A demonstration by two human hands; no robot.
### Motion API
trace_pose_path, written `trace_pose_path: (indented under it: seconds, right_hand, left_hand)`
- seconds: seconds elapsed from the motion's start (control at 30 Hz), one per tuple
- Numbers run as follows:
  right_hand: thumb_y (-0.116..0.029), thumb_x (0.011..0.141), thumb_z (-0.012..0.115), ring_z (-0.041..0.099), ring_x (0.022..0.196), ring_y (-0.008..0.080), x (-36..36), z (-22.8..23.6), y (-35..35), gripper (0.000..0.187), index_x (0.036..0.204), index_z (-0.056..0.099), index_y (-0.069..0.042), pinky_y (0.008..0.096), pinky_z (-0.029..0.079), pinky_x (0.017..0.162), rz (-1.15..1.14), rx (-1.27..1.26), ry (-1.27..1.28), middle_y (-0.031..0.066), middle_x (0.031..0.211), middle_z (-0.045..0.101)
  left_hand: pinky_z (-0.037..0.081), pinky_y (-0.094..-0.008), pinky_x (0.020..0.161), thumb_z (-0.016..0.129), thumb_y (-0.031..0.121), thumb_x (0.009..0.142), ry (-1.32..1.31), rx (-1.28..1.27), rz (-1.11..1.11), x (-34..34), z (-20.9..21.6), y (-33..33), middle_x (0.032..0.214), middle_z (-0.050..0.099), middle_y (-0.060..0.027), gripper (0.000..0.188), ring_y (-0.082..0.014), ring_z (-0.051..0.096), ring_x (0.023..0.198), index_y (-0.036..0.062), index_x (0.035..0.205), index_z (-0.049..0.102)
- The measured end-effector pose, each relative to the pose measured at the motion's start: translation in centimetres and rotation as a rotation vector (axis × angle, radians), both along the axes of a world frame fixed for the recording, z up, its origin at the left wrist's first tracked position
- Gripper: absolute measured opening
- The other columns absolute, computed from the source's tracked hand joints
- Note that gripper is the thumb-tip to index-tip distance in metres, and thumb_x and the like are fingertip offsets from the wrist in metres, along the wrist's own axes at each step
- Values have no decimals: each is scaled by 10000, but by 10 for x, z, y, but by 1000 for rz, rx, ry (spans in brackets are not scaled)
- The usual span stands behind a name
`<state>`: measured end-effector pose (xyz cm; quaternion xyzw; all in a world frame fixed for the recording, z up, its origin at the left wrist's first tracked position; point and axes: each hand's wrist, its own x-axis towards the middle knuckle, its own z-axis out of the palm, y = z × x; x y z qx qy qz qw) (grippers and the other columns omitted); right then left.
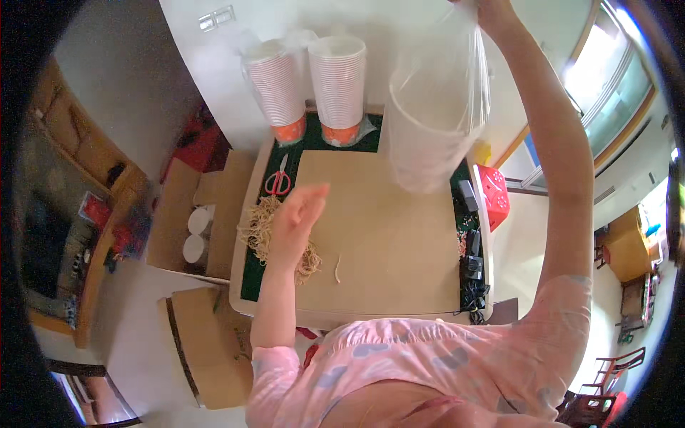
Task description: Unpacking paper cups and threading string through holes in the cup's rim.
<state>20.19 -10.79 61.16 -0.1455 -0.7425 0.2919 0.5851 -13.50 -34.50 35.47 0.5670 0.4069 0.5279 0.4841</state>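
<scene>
My right hand [492, 11] is raised at the top edge, closed on the gathered neck of a clear plastic bag [457, 50]. In the bag hangs a stack of white cups [428, 135], somewhat blurred, over the far right of the table. My left hand [301, 208] is above the table's left side with its fingers stretched out and nothing visible in it. Beneath and beside that hand lies a pile of tan strings or bands [262, 221]. One loose tan strand [337, 269] rests on the cardboard sheet [385, 235].
Two bagged stacks of cups, a left one [275, 85] and a right one [338, 82], stand at the back. Red-handled scissors [279, 180] lie near the left edge. Black adapters [472, 267] and cables line the right edge. An open carton [232, 207] with white rolls stands left of the table.
</scene>
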Motion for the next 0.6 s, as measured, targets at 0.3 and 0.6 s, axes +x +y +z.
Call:
trace_pose_path:
  seconds: [0.3, 0.6]
  right_hand:
    - [-164, 877, 538, 503, 590, 177, -31, 6, -62, 154, 824, 542, -19, 330, 469, 579, 280, -328, -23, 63, 672, 501]
    - [-248, 939, 476, 536, 615, 171, -59, 93, -159, 258, 896, 551, -4, 335, 498, 603, 494, -570, -39, 77, 758, 537]
  left_hand:
    - [134, -411, 1119, 772, 431, 670, 268, 444, -186, 95, 51, 40, 1476, 164, -230, 1172, -320, 161, 1378, -4, 1440, 3]
    - [273, -375, 1064, 794, 398, 657, 174, 496, -388, 158, 123, 56, 1318, 412, -233, 1041, -298, 416, 1231, -43, 1380, 187]
